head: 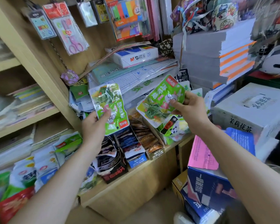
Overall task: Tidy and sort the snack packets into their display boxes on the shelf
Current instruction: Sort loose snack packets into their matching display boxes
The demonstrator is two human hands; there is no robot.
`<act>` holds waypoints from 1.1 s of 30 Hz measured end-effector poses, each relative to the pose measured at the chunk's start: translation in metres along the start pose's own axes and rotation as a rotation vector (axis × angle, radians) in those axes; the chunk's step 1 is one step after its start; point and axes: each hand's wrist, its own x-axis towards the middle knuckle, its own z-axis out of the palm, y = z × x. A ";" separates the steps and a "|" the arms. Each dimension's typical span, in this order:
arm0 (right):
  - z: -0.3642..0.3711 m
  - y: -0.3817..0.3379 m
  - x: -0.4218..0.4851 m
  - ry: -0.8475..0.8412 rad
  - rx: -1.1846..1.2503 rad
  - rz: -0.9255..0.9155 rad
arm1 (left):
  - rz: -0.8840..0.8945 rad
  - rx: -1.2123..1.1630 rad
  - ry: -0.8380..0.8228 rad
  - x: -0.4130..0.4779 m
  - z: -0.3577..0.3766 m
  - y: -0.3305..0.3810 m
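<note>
Down at the far left, a heap of loose packets (23,173), green, white and red, lies jumbled on the lower shelf, not boxed at all from what I can see. The left hand (94,126) is raised over the boxes, its fingers (105,113) pinching the lower end of a green vegetable snack packet (109,101) held upright. Below it, on the wooden shelf (144,178), the display boxes stand in a row: a torn black box (115,172), a blue box (137,157) and a brown box (153,150), each already holding packets stacked on edge, if rather raggedly. Next comes the green panda box (173,131), part filled. Just above it, the right hand (192,110) grips a second green packet (160,101) of the same design by its top corner, tilted toward that box. I'd judge the sorting is somewhere in the middle: the boxes are largely stocked, but both held packets need placing, most likely in the green box, and the heap at the left awaits.
</note>
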 end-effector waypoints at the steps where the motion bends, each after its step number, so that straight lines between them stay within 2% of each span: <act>1: 0.007 0.001 -0.002 -0.018 -0.003 0.003 | 0.002 0.014 0.001 -0.002 -0.011 -0.002; 6: 0.041 0.011 -0.011 -0.098 -0.091 -0.007 | 0.025 0.073 0.032 -0.022 -0.061 -0.022; 10: 0.074 0.018 -0.021 -0.153 -0.135 0.017 | 0.118 0.121 0.231 -0.035 -0.104 -0.031; 13: 0.099 0.025 -0.028 -0.209 -0.076 0.054 | 0.178 0.176 0.365 -0.039 -0.135 -0.032; 21: 0.167 0.027 -0.055 -0.163 0.032 0.025 | 0.148 -0.023 0.598 -0.050 -0.199 -0.056; 24: 0.192 0.033 -0.063 -0.202 0.030 -0.011 | 0.140 -0.083 0.615 -0.060 -0.215 -0.077; 27: 0.213 0.044 -0.066 -0.316 -0.038 -0.039 | 0.098 -0.112 0.623 -0.059 -0.230 -0.080; 31: 0.235 0.066 -0.070 -0.502 -0.346 -0.184 | 0.122 -0.085 0.526 -0.058 -0.241 -0.076; 33: 0.249 0.074 -0.072 -0.477 -0.475 -0.269 | 0.104 -0.041 0.479 -0.061 -0.245 -0.081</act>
